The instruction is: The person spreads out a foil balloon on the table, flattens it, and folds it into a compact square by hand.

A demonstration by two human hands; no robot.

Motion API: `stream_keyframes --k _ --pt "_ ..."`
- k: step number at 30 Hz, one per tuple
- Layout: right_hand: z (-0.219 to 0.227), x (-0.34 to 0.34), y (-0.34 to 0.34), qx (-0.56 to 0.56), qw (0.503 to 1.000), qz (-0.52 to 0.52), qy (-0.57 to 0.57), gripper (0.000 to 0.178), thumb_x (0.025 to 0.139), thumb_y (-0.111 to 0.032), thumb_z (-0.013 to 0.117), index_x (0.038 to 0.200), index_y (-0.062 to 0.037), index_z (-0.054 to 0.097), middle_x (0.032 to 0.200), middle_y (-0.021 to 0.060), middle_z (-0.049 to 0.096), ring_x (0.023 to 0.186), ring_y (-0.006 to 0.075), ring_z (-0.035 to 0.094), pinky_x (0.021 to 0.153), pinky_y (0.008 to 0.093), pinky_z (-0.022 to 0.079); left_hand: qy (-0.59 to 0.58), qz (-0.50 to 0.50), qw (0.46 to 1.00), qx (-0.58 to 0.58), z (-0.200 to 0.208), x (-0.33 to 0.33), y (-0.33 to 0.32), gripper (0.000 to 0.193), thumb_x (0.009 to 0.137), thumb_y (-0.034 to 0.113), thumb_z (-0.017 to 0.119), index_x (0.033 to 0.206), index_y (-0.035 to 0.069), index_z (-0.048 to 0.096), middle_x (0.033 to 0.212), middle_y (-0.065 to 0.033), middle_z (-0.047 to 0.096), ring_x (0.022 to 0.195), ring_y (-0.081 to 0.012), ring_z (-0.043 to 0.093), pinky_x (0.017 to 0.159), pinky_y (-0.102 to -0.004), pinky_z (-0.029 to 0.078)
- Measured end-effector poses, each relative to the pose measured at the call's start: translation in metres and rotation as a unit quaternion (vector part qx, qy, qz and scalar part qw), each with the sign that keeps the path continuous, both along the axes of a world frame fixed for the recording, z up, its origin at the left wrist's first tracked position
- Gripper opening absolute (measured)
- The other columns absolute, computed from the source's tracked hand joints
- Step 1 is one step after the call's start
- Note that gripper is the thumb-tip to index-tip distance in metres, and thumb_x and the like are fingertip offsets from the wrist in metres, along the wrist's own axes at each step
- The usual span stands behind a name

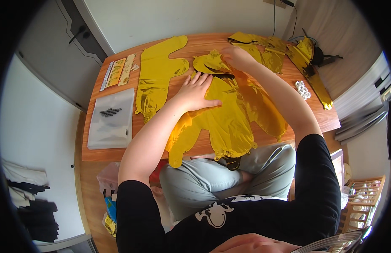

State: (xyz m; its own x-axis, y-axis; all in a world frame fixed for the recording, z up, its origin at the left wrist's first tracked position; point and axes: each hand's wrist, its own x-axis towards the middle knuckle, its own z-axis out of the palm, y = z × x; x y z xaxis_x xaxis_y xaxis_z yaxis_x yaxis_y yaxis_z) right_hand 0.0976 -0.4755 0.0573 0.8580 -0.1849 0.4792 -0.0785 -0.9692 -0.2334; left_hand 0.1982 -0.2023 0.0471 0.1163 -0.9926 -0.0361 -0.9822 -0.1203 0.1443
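Note:
A flat, uninflated gold foil balloon (229, 122) lies spread in front of me, its near end reaching over the table's front edge. My left hand (197, 92) rests palm down on it, fingers stretched out and holding nothing. Farther back, the fingers of my right hand (237, 58) are closed on the balloon's far part, where the foil is folded and creased; the fingertips are partly hidden. To the left lies a second flat gold foil balloon (155, 74), apart from both hands. More gold foil (263, 55) is spread behind my right forearm.
On the wooden table's (107, 155) left side lie a clear plastic bag (111, 120) and a printed picture card (117, 72). Small white rings or rolls (302, 90) sit at the right, near a long gold foil strip (317, 88). A black object with cables (320, 57) occupies the back right corner.

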Motion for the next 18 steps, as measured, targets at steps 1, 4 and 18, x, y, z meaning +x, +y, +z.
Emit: stream_keyframes --k 1,4,18 --pt "-0.002 -0.001 0.002 0.003 0.999 0.005 0.037 0.027 0.094 -0.022 0.065 0.114 -0.0053 0.072 0.115 0.0127 0.072 0.11 0.0332 0.066 0.095 0.0421 0.052 0.008 -0.001 1.0 0.0 -0.001 0.001 0.0 0.122 0.082 0.089 0.051 0.165 0.006 0.019 0.171 -0.0183 0.018 0.16 -0.0353 0.011 0.129 -0.0508 0.01" --pt "-0.003 0.0 0.019 0.012 0.996 0.01 0.084 0.024 0.095 -0.021 0.064 0.11 -0.0036 0.071 0.111 0.0135 0.072 0.108 0.0357 0.065 0.094 0.0437 0.052 0.012 0.006 1.0 0.006 -0.001 0.002 0.004 0.123 0.081 0.09 0.051 0.165 0.006 0.019 0.171 -0.0184 0.017 0.159 -0.0359 0.012 0.129 -0.051 0.01" --pt "-0.007 0.002 0.049 -0.003 0.983 -0.117 0.143 0.05 0.102 -0.045 0.052 0.136 -0.0092 0.062 0.139 0.0147 0.062 0.133 0.0341 0.054 0.111 0.0488 0.043 0.004 0.008 1.0 0.008 0.001 0.0 0.003 0.122 0.081 0.09 0.051 0.166 0.008 0.018 0.172 -0.0175 0.017 0.159 -0.0347 0.013 0.129 -0.0499 0.011"
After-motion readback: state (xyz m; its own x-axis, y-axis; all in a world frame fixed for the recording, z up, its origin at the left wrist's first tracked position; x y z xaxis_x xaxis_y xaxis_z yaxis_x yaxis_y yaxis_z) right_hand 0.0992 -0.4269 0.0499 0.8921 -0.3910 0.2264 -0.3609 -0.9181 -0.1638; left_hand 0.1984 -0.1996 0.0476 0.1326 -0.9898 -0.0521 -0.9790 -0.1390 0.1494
